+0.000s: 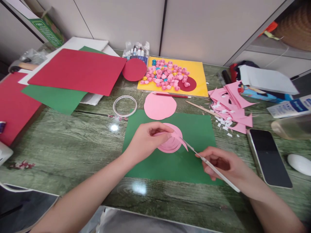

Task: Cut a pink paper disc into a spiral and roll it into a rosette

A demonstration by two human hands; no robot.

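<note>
My left hand (145, 140) is closed on a pink paper spiral (171, 142), pinching its outer end above a green sheet (194, 129). My right hand (224, 166) is closed round a thin white tool (213, 168) whose metal tip touches the spiral's pointed end. A whole pink paper disc (159, 105) lies just beyond the green sheet.
A yellow board (196, 69) carries several small pink paper roses. Red and green sheets (77, 71) lie at the left, a tape ring (124, 105) near them. Pink offcuts (230, 103), a wooden stick (201, 108), a phone (268, 157) and a glue bottle (289, 106) sit at the right.
</note>
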